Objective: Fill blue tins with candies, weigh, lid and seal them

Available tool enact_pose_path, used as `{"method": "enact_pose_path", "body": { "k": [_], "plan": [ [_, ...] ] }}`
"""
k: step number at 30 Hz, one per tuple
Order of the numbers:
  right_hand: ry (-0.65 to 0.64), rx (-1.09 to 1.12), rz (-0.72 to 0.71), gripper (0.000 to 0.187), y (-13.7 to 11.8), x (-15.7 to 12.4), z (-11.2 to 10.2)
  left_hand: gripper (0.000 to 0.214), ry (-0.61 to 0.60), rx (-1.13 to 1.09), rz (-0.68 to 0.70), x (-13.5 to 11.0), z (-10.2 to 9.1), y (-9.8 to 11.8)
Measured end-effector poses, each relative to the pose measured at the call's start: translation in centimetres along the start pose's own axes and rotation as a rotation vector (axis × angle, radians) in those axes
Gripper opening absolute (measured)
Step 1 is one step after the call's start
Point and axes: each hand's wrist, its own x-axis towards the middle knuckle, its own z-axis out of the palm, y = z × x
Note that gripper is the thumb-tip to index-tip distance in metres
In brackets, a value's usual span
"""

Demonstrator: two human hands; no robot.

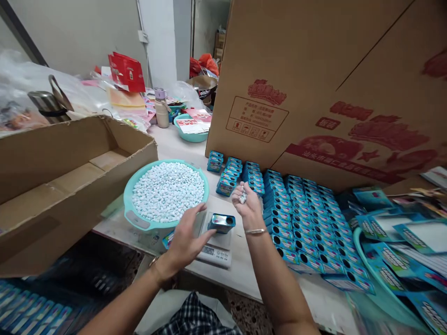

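A handful of small white candies (243,195) rests in my right hand (250,204), its fingers curled round them, in front of the rows of boxes. My left hand (186,237) has its fingers apart and holds nothing; its thumb and fingertips are close to the left side of a small blue tin (222,223). That tin stands on a white digital scale (214,257), whose digits are too small to read. Left of the scale, a turquoise basin (131,211) is heaped with white candies (169,190). Part of another blue pack (168,239) shows behind my left hand.
Rows of blue boxes (303,218) with dark round openings stand on the right, against a big cardboard carton (314,93). Flat blue packaging fills another basin (363,260) at far right. An open cardboard box (77,181) lies left; a bottle (161,109) stands behind.
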Motion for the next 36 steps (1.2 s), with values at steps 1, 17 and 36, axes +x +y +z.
{"method": "enact_pose_path", "body": {
  "k": [1,17,36],
  "plan": [
    [0.032,0.002,-0.036,0.025,0.2,-0.6,-0.9,0.063,-0.069,0.018,0.035,1.4,1.2,0.3],
    [0.060,-0.144,-0.356,0.019,3.0,-2.7,-3.5,0.033,-0.394,0.043,-0.003,4.8,7.3,-0.6],
    [0.093,0.106,-0.158,0.012,-1.4,-8.6,-9.7,0.037,-0.142,0.150,0.062,2.3,-2.4,-1.4]
  ]
}}
